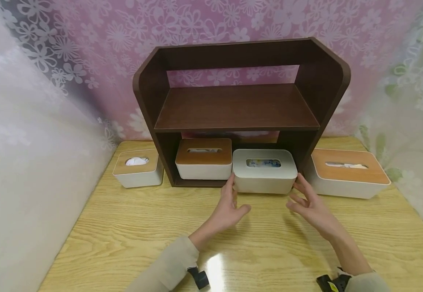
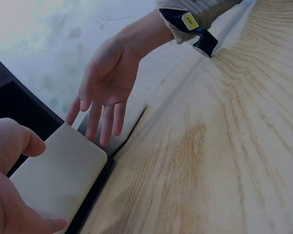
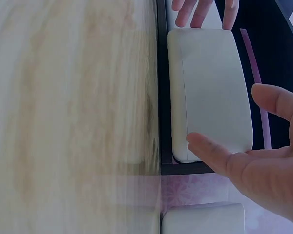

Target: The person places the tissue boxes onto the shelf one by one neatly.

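A white tissue box (image 1: 264, 185) with a slot on top that shows a blue-and-yellow patterned pack sits at the right of the shelf's lower level, its front a little past the shelf edge. My left hand (image 1: 228, 210) is at the box's left side, fingers extended, fingertips at its front left corner. On the other side my right hand (image 1: 317, 213) has its fingertips at the front right corner, thumb held apart. Both wrist views show the pale box (image 2: 58, 168) between the hands, with fingers (image 3: 207, 151) lying along its end. Neither hand curls round it.
The dark brown two-level shelf (image 1: 237, 107) stands against a floral wall. Left of the white box is a wood-lidded tissue box (image 1: 204, 170) on the lower level. Outside stand a smaller wood-lidded box (image 1: 142, 178) at left and a larger one (image 1: 346, 188) at right, on the wooden table (image 1: 123, 235).
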Demonstrator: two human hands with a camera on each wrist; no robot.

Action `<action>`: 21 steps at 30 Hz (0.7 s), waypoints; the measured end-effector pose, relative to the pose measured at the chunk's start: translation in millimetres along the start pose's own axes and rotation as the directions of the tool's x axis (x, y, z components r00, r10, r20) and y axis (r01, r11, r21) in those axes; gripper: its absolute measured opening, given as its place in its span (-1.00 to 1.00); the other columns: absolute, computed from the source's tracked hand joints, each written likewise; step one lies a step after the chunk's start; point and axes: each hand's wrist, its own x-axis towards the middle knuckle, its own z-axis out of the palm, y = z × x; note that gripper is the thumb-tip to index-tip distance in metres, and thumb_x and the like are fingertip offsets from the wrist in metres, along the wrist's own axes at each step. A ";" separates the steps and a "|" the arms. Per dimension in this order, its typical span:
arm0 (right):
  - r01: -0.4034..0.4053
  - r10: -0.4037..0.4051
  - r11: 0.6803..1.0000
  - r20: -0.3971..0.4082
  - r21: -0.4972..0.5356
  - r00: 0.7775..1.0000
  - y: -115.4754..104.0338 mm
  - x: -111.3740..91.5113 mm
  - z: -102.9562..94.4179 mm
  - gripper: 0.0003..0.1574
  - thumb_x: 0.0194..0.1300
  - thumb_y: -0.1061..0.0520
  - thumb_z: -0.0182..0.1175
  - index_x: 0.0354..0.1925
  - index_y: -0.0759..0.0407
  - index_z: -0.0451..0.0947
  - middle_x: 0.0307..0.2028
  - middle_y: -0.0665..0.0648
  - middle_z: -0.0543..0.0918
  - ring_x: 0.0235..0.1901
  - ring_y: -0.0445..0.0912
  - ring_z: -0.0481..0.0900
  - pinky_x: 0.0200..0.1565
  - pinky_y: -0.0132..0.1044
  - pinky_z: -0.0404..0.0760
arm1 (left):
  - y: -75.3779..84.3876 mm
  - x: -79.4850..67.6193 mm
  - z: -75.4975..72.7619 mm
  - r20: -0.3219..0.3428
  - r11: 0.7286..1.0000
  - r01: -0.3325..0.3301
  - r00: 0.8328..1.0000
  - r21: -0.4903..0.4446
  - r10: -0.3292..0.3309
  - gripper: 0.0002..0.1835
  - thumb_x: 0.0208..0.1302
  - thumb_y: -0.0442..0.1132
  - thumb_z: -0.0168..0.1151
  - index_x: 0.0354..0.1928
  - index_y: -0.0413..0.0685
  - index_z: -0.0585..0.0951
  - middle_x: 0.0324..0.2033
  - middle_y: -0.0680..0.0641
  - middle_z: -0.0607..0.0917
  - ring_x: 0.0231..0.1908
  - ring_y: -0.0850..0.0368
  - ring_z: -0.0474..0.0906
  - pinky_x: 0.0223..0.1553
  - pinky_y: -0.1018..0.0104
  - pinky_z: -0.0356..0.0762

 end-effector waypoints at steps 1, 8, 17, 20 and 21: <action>-0.002 0.002 1.000 0.008 0.002 1.000 -0.4 0.9 0.9 0.20 0.44 0.18 0.16 0.58 -0.01 -0.54 0.52 0.44 -0.24 0.42 0.45 -0.05 -0.02 -0.52 0.52 | -0.1 0.6 -0.2 -0.001 1.000 0.004 1.000 0.004 -0.004 0.11 0.20 -0.22 0.22 0.59 0.18 -0.32 0.50 -0.21 -0.13 0.47 -0.24 -0.03 0.35 -0.09 0.23; -0.011 0.011 1.000 0.004 -0.010 1.000 -4.1 6.9 5.9 0.21 0.45 0.21 0.13 0.56 0.09 -0.59 0.53 0.39 -0.36 0.42 0.46 -0.05 -0.02 -0.52 0.50 | -1.1 3.6 1.1 -0.013 1.000 0.010 1.000 -0.008 -0.011 0.10 0.19 -0.22 0.23 0.59 0.20 -0.30 0.52 -0.18 -0.15 0.46 -0.25 -0.01 0.35 -0.10 0.23; -0.031 0.032 0.999 0.028 -0.044 0.999 -6.0 14.3 7.4 0.23 0.47 0.18 0.11 0.54 -0.05 -0.66 0.53 0.34 -0.47 0.43 0.45 -0.06 0.02 -0.50 0.47 | 0.5 7.5 1.7 -0.028 1.000 0.012 1.000 0.011 -0.012 0.10 0.20 -0.21 0.23 0.59 0.22 -0.29 0.54 -0.20 -0.18 0.45 -0.28 0.03 0.31 -0.09 0.30; -0.041 0.042 0.998 0.024 -0.053 0.999 -6.7 12.9 8.6 0.21 0.48 0.16 0.10 0.54 -0.04 -0.65 0.54 0.35 -0.44 0.44 0.44 -0.06 0.02 -0.51 0.46 | 1.4 9.0 2.6 -0.042 0.999 0.022 0.999 0.047 -0.020 0.09 0.19 -0.21 0.23 0.59 0.21 -0.27 0.49 -0.28 -0.07 0.39 -0.28 0.13 0.20 -0.01 0.41; -0.044 0.045 0.997 0.022 -0.057 0.999 -6.8 12.0 9.1 0.20 0.48 0.16 0.10 0.55 -0.03 -0.64 0.54 0.37 -0.42 0.44 0.43 -0.06 0.02 -0.50 0.46 | 1.9 9.3 3.0 -0.045 0.998 0.026 0.999 0.057 -0.024 0.09 0.19 -0.22 0.23 0.59 0.20 -0.27 0.47 -0.29 -0.03 0.36 -0.26 0.17 0.14 0.02 0.45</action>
